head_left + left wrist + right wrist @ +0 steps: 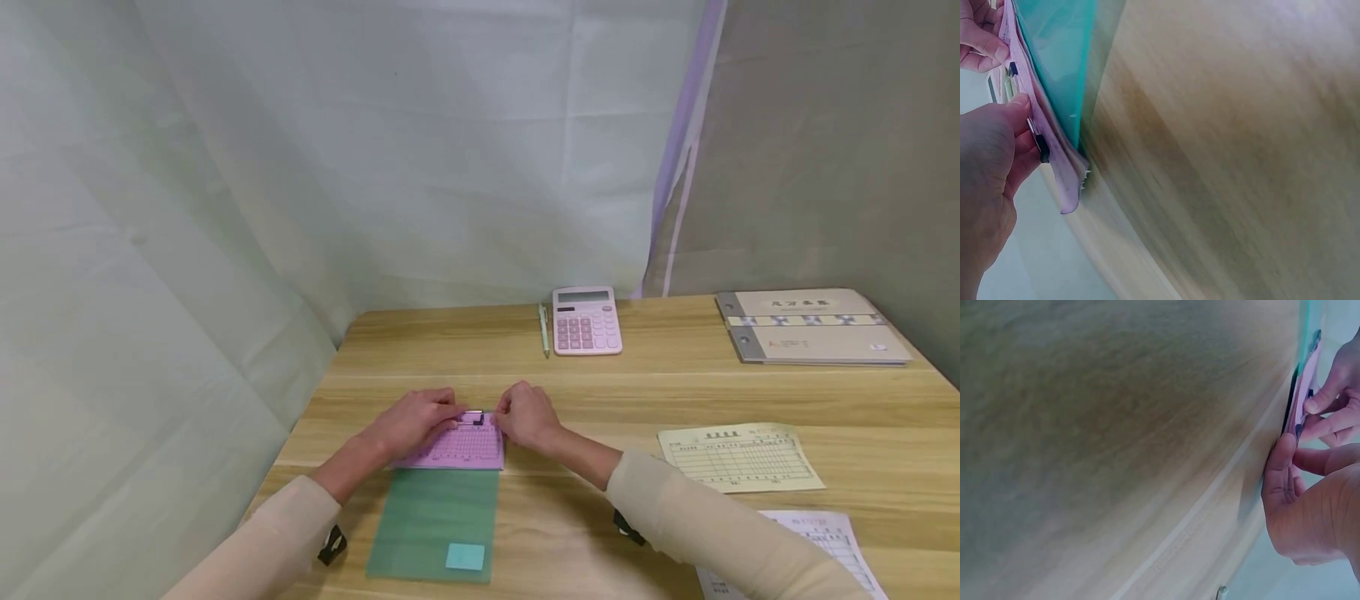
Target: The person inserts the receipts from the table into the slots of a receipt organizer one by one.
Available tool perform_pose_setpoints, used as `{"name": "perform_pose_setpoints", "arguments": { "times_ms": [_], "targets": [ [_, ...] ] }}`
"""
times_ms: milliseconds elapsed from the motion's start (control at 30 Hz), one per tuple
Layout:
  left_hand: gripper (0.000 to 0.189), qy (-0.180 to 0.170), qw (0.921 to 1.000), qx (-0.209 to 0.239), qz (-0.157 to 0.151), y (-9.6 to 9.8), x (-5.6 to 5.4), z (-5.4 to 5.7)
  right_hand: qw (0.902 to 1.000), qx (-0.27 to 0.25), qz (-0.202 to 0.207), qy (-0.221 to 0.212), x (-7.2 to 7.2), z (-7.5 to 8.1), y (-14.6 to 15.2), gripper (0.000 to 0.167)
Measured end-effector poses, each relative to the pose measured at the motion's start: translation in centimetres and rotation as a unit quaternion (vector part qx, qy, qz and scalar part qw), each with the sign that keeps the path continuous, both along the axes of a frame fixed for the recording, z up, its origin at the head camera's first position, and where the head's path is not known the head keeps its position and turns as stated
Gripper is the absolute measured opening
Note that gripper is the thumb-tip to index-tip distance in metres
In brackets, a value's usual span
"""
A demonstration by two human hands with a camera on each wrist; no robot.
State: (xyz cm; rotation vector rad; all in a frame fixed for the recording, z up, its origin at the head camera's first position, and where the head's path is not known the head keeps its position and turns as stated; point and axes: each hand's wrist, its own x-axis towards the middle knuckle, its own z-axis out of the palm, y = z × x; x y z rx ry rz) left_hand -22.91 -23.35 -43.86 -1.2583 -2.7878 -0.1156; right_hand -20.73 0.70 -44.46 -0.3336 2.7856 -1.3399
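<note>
A translucent green clipboard (435, 517) lies on the table, with pink printed forms (465, 450) over its upper half. Along its top edge runs a metal clip (471, 419) with black ends. My left hand (412, 422) grips this clip, thumb on the front of it and fingers curled behind, as the left wrist view shows. At the upper right corner of the pink forms, my right hand (527, 417) pinches the edge between thumb and fingers. The lower corner of the forms looks bent in the left wrist view.
A yellow form (738, 457) and a white form (817, 533) lie to the right, the white one partly under my right sleeve. Farther back are a pen (544, 332), a pink calculator (587, 321) and a bound file (817, 327). A blue label (466, 557) sits low on the clipboard.
</note>
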Motion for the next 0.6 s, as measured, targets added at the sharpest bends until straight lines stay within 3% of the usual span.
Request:
{"name": "perform_pose_setpoints", "arguments": {
  "times_ms": [233,300,500,600],
  "targets": [
    [0.030,0.003,0.9999,0.008,-0.011,0.1,-0.1,0.0,0.9998,0.012,0.013,0.000,-0.5,0.7,0.6,0.004],
    [0.029,0.006,0.9998,0.010,-0.014,0.1,-0.2,0.0,0.9994,0.020,0.028,0.000,-0.8,0.9,0.8,0.009],
    [0.029,0.005,0.9998,0.013,-0.015,0.0,-0.2,0.0,0.9956,-0.012,0.063,-0.069,-1.1,1.1,0.8,0.012],
    [0.030,0.000,0.9998,0.016,-0.013,0.0,-0.1,-0.1,0.9966,-0.025,0.054,-0.058,-0.9,0.8,0.7,0.011]
  ]
}}
